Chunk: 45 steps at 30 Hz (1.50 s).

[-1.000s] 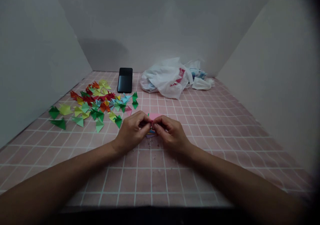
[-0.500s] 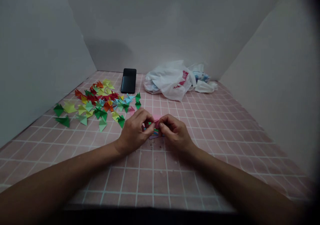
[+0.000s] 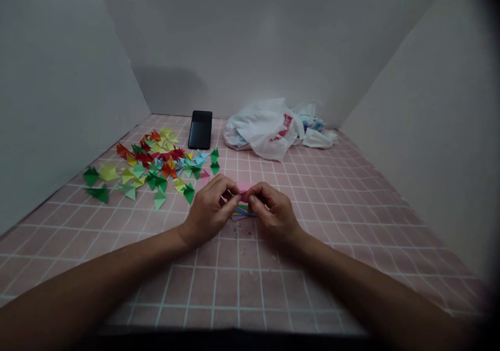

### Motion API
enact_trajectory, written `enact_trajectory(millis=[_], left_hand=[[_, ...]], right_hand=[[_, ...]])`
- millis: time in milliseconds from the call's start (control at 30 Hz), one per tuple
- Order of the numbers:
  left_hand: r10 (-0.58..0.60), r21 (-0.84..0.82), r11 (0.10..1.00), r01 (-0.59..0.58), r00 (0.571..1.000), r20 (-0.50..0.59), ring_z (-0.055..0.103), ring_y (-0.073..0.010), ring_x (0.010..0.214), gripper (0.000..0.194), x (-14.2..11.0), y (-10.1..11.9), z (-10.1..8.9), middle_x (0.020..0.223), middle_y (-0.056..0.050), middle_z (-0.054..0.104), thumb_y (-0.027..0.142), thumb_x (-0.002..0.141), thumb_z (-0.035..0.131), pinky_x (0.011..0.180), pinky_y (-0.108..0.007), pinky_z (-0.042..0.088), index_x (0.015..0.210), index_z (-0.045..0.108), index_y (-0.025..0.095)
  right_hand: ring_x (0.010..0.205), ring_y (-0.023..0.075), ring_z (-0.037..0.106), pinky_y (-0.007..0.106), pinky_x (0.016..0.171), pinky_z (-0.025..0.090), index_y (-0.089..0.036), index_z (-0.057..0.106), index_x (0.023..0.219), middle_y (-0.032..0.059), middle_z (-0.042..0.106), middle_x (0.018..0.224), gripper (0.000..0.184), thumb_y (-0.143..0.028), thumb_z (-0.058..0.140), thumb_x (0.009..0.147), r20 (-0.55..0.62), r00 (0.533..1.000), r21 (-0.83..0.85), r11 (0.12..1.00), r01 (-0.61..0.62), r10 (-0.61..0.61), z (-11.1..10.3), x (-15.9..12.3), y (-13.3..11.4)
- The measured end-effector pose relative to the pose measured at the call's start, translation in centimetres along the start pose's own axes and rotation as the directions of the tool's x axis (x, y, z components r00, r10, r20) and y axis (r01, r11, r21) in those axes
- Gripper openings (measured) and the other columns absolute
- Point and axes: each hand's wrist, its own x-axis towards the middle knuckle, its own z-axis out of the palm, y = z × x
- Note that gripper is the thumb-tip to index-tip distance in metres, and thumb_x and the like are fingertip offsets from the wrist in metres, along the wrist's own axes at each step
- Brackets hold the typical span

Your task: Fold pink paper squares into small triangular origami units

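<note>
A small piece of pink paper [image 3: 244, 187] sits between the two hands, near the middle of the pink grid mat [image 3: 234, 288]. The hands seem to be folding it, and the fold does not look done yet. The next move seems to call for a firm pinch along the paper's edge. The left hand [image 3: 209, 214] and the right hand [image 3: 273, 215] are close together. Their fingertips [image 3: 252, 199] are pinched on the paper, but the fingers hide part of it. Just under the hands lies a little stack of colored paper strips [image 3: 244, 213]. To the left is a big pile of folded paper points [image 3: 148, 166] in green, red and yellow. Farther back are a black phone [image 3: 200, 129] and a white plastic bag [image 3: 261, 132].
</note>
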Motion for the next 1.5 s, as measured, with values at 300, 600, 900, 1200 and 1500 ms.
enact_trajectory(millis=[300,600,900,1200,1500], left_hand=[[-0.06,-0.061,0.996,0.061,0.998,0.031,0.057,-0.0111,0.071,0.009,-0.2,-0.4,0.1,0.083,0.0,0.058,0.01,0.089,0.062,0.063,-0.023,0.048,0.087,0.057,0.018],[-0.006,-0.019,1.0,0.007,0.999,0.032,0.059,-0.0124,0.075,0.01,-0.2,-0.7,0.2,0.085,-0.001,0.06,0.009,0.09,0.059,0.065,-0.024,0.049,0.091,0.058,0.019],[0.0,0.003,1.0,0.0,0.999,0.041,0.059,-0.0124,0.073,0.011,0.0,-1.2,0.2,0.082,-0.001,0.059,0.008,0.089,0.06,0.062,-0.023,0.05,0.088,0.058,0.019],[0.09,0.073,0.993,-0.097,0.992,0.087,0.058,-0.0134,0.073,0.013,0.2,-1.0,0.2,0.08,-0.001,0.059,0.007,0.089,0.059,0.061,-0.024,0.048,0.089,0.056,0.019],[0.089,0.078,0.992,-0.098,0.991,0.104,0.058,-0.0137,0.072,0.013,0.2,-1.1,0.2,0.079,-0.001,0.059,0.005,0.088,0.06,0.061,-0.025,0.047,0.088,0.057,0.018]], right_hand=[[0.062,0.0129,0.055,0.026,0.059,0.042,-0.02,0.057,0.079,-0.0001,0.06,0.068,0.013,-0.015,0.051,0.089,-0.034,0.992,-0.135,0.984,0.12,-0.125,-0.1,0.2,0.0],[0.063,0.0133,0.057,0.027,0.059,0.043,-0.019,0.057,0.077,0.0011,0.061,0.07,0.014,-0.009,0.052,0.085,-0.107,0.979,-0.217,0.965,0.145,-0.171,0.0,0.0,0.0],[0.072,0.015,0.061,0.028,0.066,0.047,-0.018,0.061,0.085,0.0036,0.065,0.078,0.011,-0.015,0.055,0.094,-0.048,0.974,-0.152,0.966,0.211,-0.22,-0.5,0.5,0.2],[0.072,0.0155,0.061,0.029,0.066,0.047,-0.02,0.06,0.085,0.0031,0.065,0.077,0.013,-0.015,0.052,0.095,-0.003,0.973,-0.177,0.958,0.228,-0.232,-0.6,0.5,0.4],[0.067,0.0136,0.058,0.028,0.063,0.045,-0.02,0.058,0.081,0.001,0.063,0.073,0.014,-0.011,0.053,0.09,-0.016,0.979,-0.17,0.966,0.196,-0.202,-0.4,0.4,0.3]])
